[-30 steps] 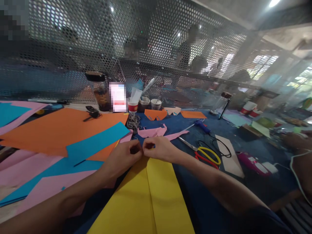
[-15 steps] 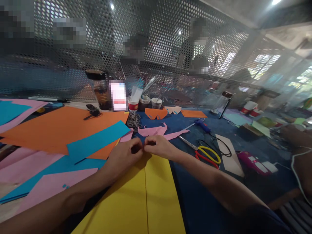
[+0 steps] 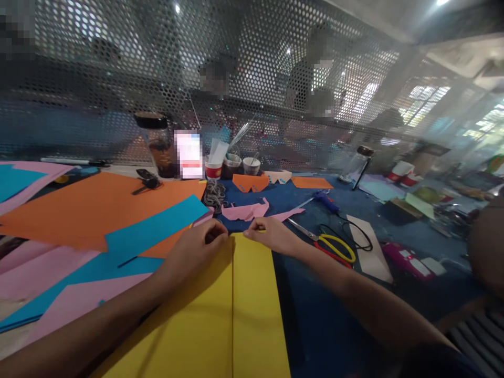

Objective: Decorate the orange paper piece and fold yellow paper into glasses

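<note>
The yellow paper (image 3: 258, 304) is pinched at its far end by the left hand (image 3: 197, 245) and right hand (image 3: 273, 235) — its lengthwise line (image 3: 232, 315) is directed bodyward from between them, nearer the left.

2 bare hands (image 3: 199, 245), 2 bare forearms (image 3: 114, 307), 1 dark right sleeve (image 3: 433, 361).

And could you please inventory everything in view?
long paper: 1, yellow, front
flat sheets: several, orange/blue/pink, left
cut-outs: several, orange/pink/cream, centre
cord: 1 bundle, grey, centre
scissors: 1, red/yellow handles, right
corded tool: 1, blue, right
device: 1, magenta, right
jars: 2, clear, back
cups: several, red/white, back
screen: 1, pinkish, back
mesh: 1, grey, background
table: 1, blue, beneath
left hand: 1, bare, paper's edge
right hand: 1, bare, paper's edge
</note>
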`<action>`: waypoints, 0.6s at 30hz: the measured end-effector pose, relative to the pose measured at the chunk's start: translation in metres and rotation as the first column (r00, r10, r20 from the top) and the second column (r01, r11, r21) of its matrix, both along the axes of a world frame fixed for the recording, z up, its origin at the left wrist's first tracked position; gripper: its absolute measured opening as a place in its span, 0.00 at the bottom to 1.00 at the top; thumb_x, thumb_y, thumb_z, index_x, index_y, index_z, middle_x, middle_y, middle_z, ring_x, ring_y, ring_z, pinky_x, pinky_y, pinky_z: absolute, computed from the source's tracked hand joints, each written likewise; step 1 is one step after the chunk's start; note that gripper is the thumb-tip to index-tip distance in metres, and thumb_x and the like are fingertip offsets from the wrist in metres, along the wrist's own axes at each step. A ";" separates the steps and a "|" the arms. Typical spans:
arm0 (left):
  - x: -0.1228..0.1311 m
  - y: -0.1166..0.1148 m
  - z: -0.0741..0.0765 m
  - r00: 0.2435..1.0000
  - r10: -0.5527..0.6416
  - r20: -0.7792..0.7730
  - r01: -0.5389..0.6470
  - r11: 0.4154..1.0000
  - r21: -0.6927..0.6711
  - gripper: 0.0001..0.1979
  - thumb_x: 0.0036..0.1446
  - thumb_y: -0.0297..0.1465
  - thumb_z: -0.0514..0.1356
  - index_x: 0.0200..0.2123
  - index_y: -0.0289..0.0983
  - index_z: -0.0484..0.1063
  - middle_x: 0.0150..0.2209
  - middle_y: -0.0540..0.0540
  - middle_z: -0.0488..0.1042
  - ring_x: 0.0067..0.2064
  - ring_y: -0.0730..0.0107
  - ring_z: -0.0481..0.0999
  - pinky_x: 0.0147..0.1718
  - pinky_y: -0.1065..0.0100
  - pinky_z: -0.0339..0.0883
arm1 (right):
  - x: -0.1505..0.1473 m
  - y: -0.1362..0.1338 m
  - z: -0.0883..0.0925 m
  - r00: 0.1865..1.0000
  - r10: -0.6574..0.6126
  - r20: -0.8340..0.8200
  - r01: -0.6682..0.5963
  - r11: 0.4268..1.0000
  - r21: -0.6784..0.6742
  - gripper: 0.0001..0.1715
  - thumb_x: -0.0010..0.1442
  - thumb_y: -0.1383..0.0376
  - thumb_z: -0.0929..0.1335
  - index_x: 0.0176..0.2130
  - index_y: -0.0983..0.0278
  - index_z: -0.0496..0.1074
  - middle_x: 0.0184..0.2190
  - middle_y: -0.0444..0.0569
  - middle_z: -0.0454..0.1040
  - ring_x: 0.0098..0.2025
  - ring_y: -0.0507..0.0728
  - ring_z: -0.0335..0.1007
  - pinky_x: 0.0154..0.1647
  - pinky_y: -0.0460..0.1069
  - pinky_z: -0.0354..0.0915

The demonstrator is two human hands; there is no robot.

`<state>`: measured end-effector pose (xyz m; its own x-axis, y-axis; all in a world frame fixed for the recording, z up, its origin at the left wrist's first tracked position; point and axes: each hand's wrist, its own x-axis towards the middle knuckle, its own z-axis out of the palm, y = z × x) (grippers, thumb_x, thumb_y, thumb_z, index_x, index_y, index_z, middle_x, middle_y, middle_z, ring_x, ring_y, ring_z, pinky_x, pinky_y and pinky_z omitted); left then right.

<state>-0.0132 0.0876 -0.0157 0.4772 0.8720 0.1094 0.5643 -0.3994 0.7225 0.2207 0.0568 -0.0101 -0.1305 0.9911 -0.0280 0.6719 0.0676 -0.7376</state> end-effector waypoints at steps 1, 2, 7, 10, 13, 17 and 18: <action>-0.001 -0.002 -0.003 1.000 -0.016 -0.020 0.018 0.996 0.082 0.11 0.65 0.37 0.56 0.41 0.40 0.76 0.42 0.44 0.81 0.45 0.55 0.79 0.40 0.60 0.69 | 0.003 -0.002 -0.003 1.000 -0.026 0.014 0.025 1.000 0.010 0.14 0.64 0.58 0.72 0.32 0.65 0.76 0.32 0.45 0.78 0.37 0.54 0.73 0.38 0.47 0.60; -0.002 -0.004 -0.006 0.998 -0.046 -0.050 0.055 0.981 0.186 0.11 0.66 0.36 0.55 0.43 0.40 0.76 0.44 0.42 0.81 0.48 0.54 0.79 0.44 0.58 0.70 | 0.005 -0.004 -0.005 0.998 -0.050 0.027 0.050 0.999 0.018 0.13 0.64 0.58 0.73 0.32 0.65 0.76 0.32 0.45 0.79 0.38 0.54 0.73 0.40 0.47 0.60; -0.010 -0.011 -0.024 0.933 -0.232 -0.275 0.342 0.808 0.479 0.17 0.72 0.31 0.49 0.46 0.39 0.79 0.47 0.40 0.83 0.49 0.55 0.79 0.49 0.55 0.70 | 0.007 -0.011 -0.008 0.982 -0.168 0.083 0.166 0.985 0.037 0.10 0.62 0.58 0.74 0.36 0.63 0.77 0.34 0.45 0.79 0.38 0.55 0.73 0.38 0.48 0.58; -0.014 -0.011 -0.032 0.908 -0.224 -0.353 0.391 0.755 0.526 0.18 0.72 0.30 0.49 0.47 0.38 0.80 0.53 0.40 0.82 0.53 0.54 0.79 0.51 0.54 0.71 | 0.008 -0.018 -0.008 0.970 -0.223 0.094 0.220 0.975 0.044 0.09 0.62 0.59 0.73 0.41 0.61 0.76 0.33 0.43 0.77 0.36 0.54 0.72 0.34 0.47 0.56; -0.014 -0.009 -0.037 0.888 -0.242 -0.391 0.439 0.701 0.562 0.19 0.72 0.27 0.48 0.51 0.36 0.79 0.58 0.39 0.80 0.59 0.54 0.77 0.57 0.53 0.69 | 0.011 -0.025 -0.010 0.963 -0.246 0.108 0.241 0.969 0.053 0.10 0.64 0.61 0.70 0.46 0.61 0.74 0.29 0.40 0.74 0.30 0.53 0.69 0.31 0.47 0.53; -0.014 -0.008 -0.041 0.880 -0.253 -0.403 0.457 0.682 0.570 0.20 0.71 0.25 0.50 0.59 0.36 0.75 0.61 0.40 0.78 0.64 0.55 0.74 0.62 0.54 0.66 | 0.010 -0.031 -0.014 0.955 -0.266 0.134 0.256 0.963 0.087 0.10 0.66 0.63 0.68 0.48 0.60 0.73 0.27 0.38 0.71 0.27 0.53 0.65 0.30 0.47 0.51; -0.014 -0.007 -0.041 0.878 -0.247 -0.410 0.460 0.675 0.578 0.21 0.70 0.25 0.50 0.60 0.36 0.74 0.62 0.40 0.78 0.64 0.56 0.74 0.62 0.54 0.66 | 0.009 -0.031 -0.015 0.952 -0.272 0.141 0.260 0.961 0.095 0.10 0.66 0.63 0.68 0.48 0.60 0.73 0.27 0.38 0.71 0.27 0.53 0.64 0.30 0.47 0.50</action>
<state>-0.0271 0.0803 -0.0566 0.8343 0.3944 0.3853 0.4087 -0.9114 0.0479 0.2294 0.0258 -0.0254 0.1383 0.9892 0.0479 0.7763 -0.0783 -0.6255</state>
